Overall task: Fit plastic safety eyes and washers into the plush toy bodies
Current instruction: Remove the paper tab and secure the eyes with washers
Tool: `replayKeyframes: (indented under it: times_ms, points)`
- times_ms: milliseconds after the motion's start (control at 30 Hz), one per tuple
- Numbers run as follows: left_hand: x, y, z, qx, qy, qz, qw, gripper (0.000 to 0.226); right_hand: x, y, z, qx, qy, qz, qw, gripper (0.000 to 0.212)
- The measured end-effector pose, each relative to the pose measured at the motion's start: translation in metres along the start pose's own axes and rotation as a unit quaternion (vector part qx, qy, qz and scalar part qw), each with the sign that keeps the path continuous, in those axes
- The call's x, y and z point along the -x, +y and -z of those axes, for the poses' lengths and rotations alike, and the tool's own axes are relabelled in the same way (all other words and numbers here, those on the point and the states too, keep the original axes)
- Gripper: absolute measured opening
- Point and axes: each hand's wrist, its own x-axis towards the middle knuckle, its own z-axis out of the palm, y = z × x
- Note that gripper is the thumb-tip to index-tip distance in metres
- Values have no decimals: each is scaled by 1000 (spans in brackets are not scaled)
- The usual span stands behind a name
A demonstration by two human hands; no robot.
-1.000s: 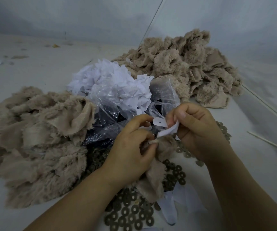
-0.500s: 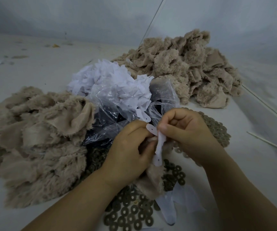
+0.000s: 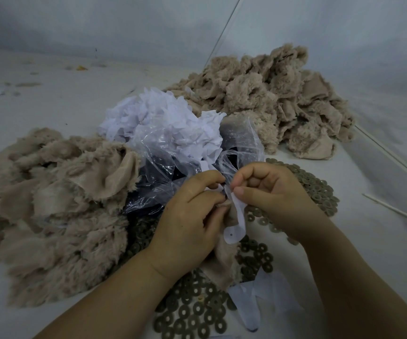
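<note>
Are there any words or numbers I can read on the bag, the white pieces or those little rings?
None: no words, numbers or signs show anywhere.
Plastic bag: clear, no print.
White strip pinched by the right hand: blank, only small holes.
White pieces in the bag: blank.
Washers: plain rings, no marks to be seen.
Plush piece held by the left hand: no tag in view.

Bare worktop (image 3: 50,99) lies open far left, while 2 plush heaps (image 3: 50,204), a plastic bag (image 3: 173,148) and scattered washers (image 3: 192,314) crowd the middle.
</note>
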Motion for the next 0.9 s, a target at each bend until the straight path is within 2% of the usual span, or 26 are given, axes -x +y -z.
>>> replayKeyframes:
  times_ms: [200, 400, 533, 633, 767, 900]
  points:
    - [0, -1, -1, -3, -11, -3, 1000, 3, 1, -3, -4, 27, 22, -14, 999, 13]
    - [1, -4, -3, -28, 11, -7, 1000, 3, 1, -5, -5, 40, 15, -28, 999, 13]
    - [0, -4, -3, -37, 29, -8, 999, 4, 3, -9, -5, 21, 5, -35, 999, 29]
    - [0, -3, -2, -26, 41, -1, 999, 7, 2, -6, -7, 67, -6, -39, 997, 35]
    - [2, -6, -2, -28, 40, 17, 999, 6, 1, -5, -9, 112, 10, -35, 993, 19]
    - [1, -8, -3, -11, 43, 42, 998, 6, 2, -5, -7, 98, 12, -29, 995, 19]
